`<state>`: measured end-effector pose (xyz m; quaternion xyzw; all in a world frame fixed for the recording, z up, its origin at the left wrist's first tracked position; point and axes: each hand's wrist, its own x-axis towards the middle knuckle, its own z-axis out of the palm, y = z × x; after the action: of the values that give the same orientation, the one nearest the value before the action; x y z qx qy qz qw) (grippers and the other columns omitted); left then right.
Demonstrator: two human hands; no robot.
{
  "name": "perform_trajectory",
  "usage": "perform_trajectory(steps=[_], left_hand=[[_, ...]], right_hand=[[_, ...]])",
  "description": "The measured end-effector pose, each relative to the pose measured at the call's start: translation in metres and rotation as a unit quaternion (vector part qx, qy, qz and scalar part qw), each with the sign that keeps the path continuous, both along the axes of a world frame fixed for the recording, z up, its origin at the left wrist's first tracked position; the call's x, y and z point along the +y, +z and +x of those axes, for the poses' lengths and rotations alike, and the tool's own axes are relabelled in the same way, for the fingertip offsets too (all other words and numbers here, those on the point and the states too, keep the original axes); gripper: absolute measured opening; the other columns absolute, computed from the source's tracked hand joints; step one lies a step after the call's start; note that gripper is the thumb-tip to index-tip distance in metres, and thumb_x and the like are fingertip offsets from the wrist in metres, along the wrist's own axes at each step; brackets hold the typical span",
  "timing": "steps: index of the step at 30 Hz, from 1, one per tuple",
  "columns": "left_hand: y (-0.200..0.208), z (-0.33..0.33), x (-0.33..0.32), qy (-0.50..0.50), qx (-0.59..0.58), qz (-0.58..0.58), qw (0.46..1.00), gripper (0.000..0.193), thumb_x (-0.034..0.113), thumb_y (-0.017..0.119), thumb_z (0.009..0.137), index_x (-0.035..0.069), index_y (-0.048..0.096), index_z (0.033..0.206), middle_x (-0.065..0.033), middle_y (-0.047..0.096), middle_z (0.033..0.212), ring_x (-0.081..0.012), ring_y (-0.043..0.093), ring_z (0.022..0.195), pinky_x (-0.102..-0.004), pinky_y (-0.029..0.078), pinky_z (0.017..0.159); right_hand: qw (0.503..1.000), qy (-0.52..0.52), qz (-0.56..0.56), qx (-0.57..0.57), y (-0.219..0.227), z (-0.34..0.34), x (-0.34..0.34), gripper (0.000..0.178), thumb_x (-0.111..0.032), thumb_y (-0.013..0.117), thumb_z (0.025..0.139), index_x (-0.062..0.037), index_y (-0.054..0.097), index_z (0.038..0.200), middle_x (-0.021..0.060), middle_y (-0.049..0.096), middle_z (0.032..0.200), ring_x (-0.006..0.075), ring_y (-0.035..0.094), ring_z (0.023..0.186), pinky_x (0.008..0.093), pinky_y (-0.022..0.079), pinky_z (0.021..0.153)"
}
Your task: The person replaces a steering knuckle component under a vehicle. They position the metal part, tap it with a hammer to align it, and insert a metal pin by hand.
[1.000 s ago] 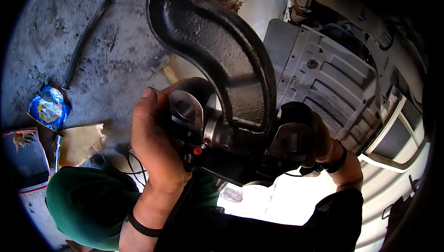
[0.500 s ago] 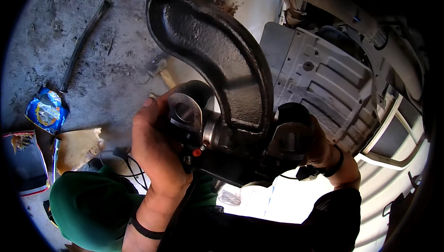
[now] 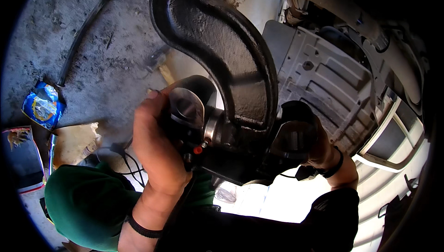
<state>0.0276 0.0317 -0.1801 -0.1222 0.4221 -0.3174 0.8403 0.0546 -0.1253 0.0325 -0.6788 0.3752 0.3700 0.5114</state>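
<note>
A thick, black, S-curved cast metal beam (image 3: 222, 44) comes down from the top of the view. At its lower end sits a dark metal knuckle (image 3: 231, 164) with a round boss on each side, a bright metal ring and a small red cap (image 3: 198, 150). My left hand (image 3: 157, 136) is wrapped round the left boss, thumb up along its outer side and its other fingers hidden. My right hand (image 3: 323, 148) grips the right boss from the outside, with most of its fingers out of sight behind it.
A person in green (image 3: 85, 205) is close by my left forearm. A dark hose (image 3: 83, 39), a blue wrapper (image 3: 44, 106) and torn cardboard (image 3: 76, 145) lie on the stained floor. Right of the beam are a ribbed grey panel (image 3: 323, 81) and a long pipe (image 3: 333, 2).
Both hands keep their grip on the knuckle. The beam and right boss appear slightly farther right, while the floor items and green garment have shifted slightly left in view.
</note>
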Motion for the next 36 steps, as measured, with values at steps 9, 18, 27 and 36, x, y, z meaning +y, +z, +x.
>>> perform_trajectory(steps=[9,18,27,36], left_hand=[[-0.005,-0.002,-0.004,-0.006,0.006,0.004,1.0,0.048,0.037,0.041,0.099,-0.005,0.063,0.11,-0.0091,0.066,0.094,-0.0161,0.061,0.084,-0.0269,0.048,0.08],[-0.003,0.005,-0.001,-0.02,0.0,0.005,1.0,0.047,0.036,0.042,0.098,-0.005,0.062,0.109,-0.009,0.065,0.091,-0.0159,0.061,0.082,-0.0265,0.048,0.077],[-0.001,0.004,-0.003,-0.025,0.009,0.022,0.999,0.045,0.036,0.043,0.097,-0.004,0.064,0.105,-0.0056,0.063,0.084,-0.0139,0.058,0.078,-0.0264,0.046,0.073],[-0.001,0.002,-0.002,-0.022,0.002,0.016,1.0,0.042,0.036,0.044,0.097,-0.001,0.064,0.101,-0.0043,0.062,0.083,-0.0133,0.057,0.076,-0.025,0.045,0.072]], right_hand=[[0.999,0.027,-0.022,-0.001,0.004,0.001,0.0,0.04,-0.009,0.081,0.076,0.0024,0.067,0.111,0.0127,0.068,0.115,0.0166,0.068,0.097,0.0292,0.061,0.078],[0.909,0.388,-0.15,-0.023,0.007,0.032,0.006,0.034,-0.013,0.083,0.078,-0.0003,0.068,0.105,0.0113,0.074,0.095,0.0155,0.071,0.082,0.028,0.057,0.068],[0.923,0.348,-0.165,-0.001,0.008,0.022,0.004,0.027,-0.017,0.081,0.079,-0.0023,0.071,0.1,0.011,0.075,0.087,0.0166,0.072,0.076,0.0284,0.057,0.067],[0.941,0.305,-0.146,-0.01,0.008,0.015,0.003,0.025,-0.012,0.079,0.08,0.0014,0.071,0.099,0.0141,0.074,0.09,0.0175,0.073,0.077,0.0283,0.056,0.067]])
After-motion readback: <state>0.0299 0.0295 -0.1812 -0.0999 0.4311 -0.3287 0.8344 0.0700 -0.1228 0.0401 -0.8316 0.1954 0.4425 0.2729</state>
